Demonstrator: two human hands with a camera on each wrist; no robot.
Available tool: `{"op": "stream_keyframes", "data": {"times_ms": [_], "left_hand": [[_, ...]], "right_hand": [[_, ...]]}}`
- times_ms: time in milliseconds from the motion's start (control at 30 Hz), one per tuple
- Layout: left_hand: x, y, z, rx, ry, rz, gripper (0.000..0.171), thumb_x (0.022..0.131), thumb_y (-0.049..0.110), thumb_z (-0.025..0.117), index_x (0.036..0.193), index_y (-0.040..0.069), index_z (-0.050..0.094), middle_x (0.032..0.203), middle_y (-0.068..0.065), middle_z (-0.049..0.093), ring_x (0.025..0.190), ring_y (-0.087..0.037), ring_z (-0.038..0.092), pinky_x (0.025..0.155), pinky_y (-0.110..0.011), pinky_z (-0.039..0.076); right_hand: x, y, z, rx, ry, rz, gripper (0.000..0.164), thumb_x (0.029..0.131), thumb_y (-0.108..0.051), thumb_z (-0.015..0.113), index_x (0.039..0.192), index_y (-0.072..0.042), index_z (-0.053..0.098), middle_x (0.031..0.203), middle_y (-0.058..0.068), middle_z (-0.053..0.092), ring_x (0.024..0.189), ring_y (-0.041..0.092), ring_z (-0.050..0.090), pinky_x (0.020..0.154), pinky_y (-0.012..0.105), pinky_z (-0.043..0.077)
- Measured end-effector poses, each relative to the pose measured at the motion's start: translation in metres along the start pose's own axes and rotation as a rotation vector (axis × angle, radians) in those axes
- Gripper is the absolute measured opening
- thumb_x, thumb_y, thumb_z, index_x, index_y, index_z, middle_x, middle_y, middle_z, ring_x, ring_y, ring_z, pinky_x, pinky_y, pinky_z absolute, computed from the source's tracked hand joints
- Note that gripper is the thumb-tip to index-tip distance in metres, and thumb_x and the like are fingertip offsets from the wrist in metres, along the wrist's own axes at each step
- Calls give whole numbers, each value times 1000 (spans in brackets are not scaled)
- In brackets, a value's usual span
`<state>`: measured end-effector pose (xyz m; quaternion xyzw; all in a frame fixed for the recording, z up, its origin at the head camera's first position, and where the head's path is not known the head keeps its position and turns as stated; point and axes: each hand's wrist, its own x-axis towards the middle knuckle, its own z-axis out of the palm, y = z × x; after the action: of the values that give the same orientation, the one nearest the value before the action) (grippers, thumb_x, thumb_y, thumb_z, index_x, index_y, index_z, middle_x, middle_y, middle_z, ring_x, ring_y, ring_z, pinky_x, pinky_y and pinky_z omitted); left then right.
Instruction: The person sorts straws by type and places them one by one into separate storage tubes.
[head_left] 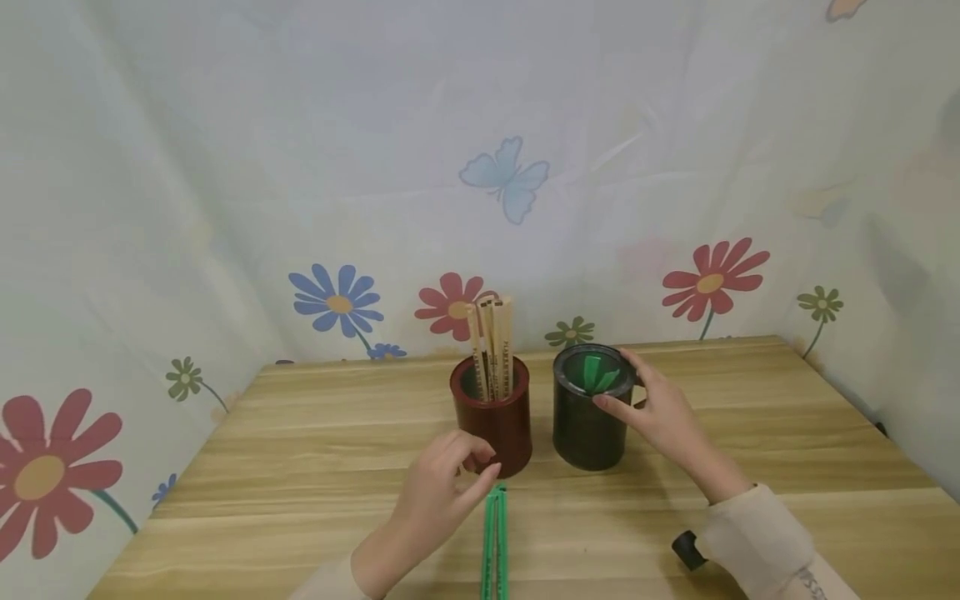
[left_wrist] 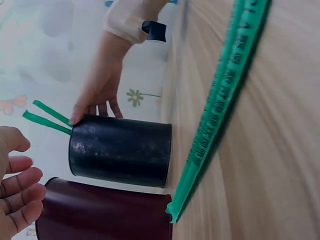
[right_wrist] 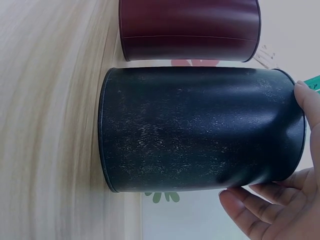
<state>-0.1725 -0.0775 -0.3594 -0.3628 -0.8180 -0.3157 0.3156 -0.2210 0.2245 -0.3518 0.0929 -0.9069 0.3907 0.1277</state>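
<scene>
A black cylindrical holder (head_left: 590, 417) stands upright on the wooden table with green strips (head_left: 596, 375) inside it. My right hand (head_left: 667, 417) grips its rim from the right, the thumb on the near edge and the fingers round the side. Just left of it stands a dark red cylindrical holder (head_left: 498, 433), from which several cream printed sticks (head_left: 491, 346) rise. In front of that holder my left hand (head_left: 435, 487) hovers with loosely bent fingers and nothing between them. Below that hand's fingertips, long narrow green strips (left_wrist: 220, 100) with dark print lie on the table.
The wooden tabletop (head_left: 337, 433) ends at a flower-printed cloth backdrop (head_left: 375, 208) behind and at the sides. A small black object (head_left: 688, 550) is at the right sleeve's cuff (head_left: 753, 533).
</scene>
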Motion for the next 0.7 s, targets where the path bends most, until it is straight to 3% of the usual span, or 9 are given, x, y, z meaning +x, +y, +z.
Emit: {"op": "stream_keyframes", "data": {"times_ms": [233,467,700], "left_hand": [[-14,-1,-3,-66,-66,-103,13,80,11,76,85,12,64,76,3,63,67,-4,53,56,-16,45],[-31,-3,-3,-15,-112,-135,18,76,7,77,85,12,63,77,4,62,65,-4,52,56,-14,44],[-46,1,-4,-4,-245,-277,23,75,15,79,91,18,62,82,9,61,69,0,53,59,-15,43]], "right_hand": [[-1,0,-1,2,-2,8,80,87,-45,67,149,-9,32,140,23,47,120,44,53,82,52,54],[0,0,1,-9,-7,14,81,87,-47,66,149,-9,31,142,23,46,122,43,51,85,54,53],[0,0,0,-12,-6,13,81,87,-47,66,149,-10,31,140,22,48,121,43,52,84,54,53]]}}
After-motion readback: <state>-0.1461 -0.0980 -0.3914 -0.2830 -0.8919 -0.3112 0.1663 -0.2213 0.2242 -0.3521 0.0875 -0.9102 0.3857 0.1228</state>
